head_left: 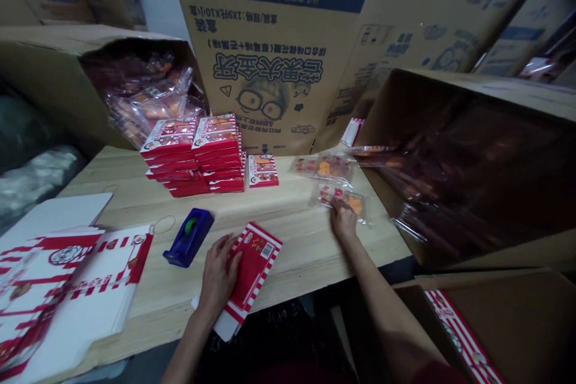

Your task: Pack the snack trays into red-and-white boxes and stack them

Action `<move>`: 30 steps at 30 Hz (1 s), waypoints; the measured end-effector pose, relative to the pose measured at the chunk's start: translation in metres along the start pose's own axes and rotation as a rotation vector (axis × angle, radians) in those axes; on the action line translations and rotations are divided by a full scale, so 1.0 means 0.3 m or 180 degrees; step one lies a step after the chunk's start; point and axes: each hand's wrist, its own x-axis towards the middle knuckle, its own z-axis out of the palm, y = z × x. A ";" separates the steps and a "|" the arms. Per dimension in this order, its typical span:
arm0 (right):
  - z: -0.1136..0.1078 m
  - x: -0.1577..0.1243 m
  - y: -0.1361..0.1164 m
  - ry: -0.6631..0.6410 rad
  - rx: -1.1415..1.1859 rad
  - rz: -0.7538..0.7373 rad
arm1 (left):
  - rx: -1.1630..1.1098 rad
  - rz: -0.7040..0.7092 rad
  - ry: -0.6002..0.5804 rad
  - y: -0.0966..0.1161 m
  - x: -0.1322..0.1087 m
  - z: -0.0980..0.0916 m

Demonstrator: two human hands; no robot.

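Observation:
My left hand [219, 276] is closed on the left edge of a red-and-white striped carton [252, 264], which lies at a slant near the table's front edge with white flaps at its lower end. My right hand [344, 219] reaches across to a clear plastic packet [355, 204] with orange and red pieces inside, its fingers closed on the packet's near side. Just behind that lies another clear packet [324, 167]. A blue tape dispenser [189, 237] with a green core stands left of my left hand.
Stacked filled cartons [193, 156] stand at the back left, with a single carton [263, 170] beside them. Flat printed card sheets [108, 276] cover the table's left end. Open cardboard boxes of packets [450, 162] [54, 72] flank the table; another open box [517, 312] sits lower right.

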 end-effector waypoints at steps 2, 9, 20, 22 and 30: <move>-0.022 -0.025 -0.007 0.0082 0.0034 -0.0174 | -0.0424 -0.0240 0.0022 0.048 -0.014 0.004; -0.092 -0.363 -0.291 -0.0127 0.0758 -0.1445 | -0.3993 -0.2687 -0.1119 0.254 -0.029 0.039; -0.173 -0.450 -0.641 -0.1535 0.1979 -0.1981 | -0.4220 -0.2929 0.0014 0.135 -0.154 -0.298; -0.142 -0.404 -0.671 -0.1586 0.1809 -0.2059 | -0.4192 -0.2994 0.0263 0.107 -0.201 -0.357; -0.030 -0.385 -0.766 -0.1886 0.1866 -0.2934 | -0.3698 -0.2817 0.0610 0.114 -0.322 -0.438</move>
